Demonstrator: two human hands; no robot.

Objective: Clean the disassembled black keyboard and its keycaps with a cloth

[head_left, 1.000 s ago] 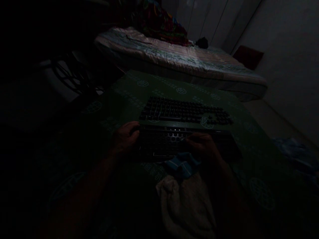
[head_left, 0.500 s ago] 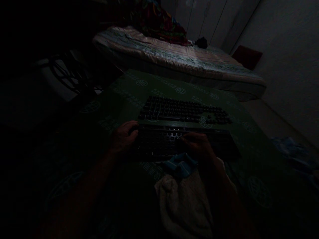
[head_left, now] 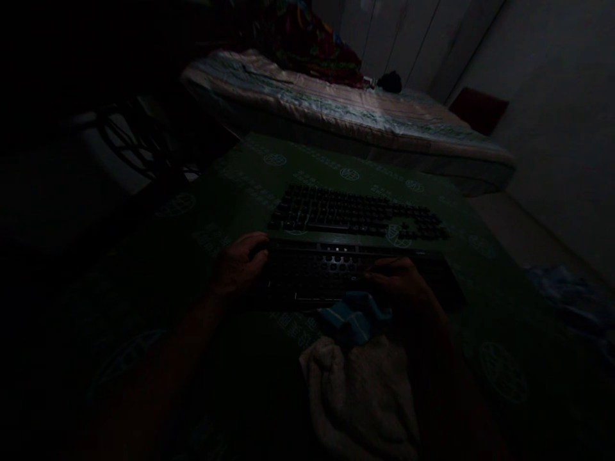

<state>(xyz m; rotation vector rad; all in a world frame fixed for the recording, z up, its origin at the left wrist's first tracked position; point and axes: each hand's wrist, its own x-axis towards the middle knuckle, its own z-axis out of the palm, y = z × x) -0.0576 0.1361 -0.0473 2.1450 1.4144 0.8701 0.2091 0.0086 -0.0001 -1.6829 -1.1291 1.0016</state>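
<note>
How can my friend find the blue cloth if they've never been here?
Start at the bed in the back, then the green tabletop in front of it. Find the long black keyboard nearer the person; the blue cloth is crumpled at its near edge, by the right hand. Blue with pale lines, it stands apart from the bigger grayish-beige cloth just below it in the picture.

Green table: keyboard, keycaps, cloth

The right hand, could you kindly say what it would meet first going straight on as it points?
The right hand would probably meet the keyboard base just ahead, though depth is unclear.
</note>
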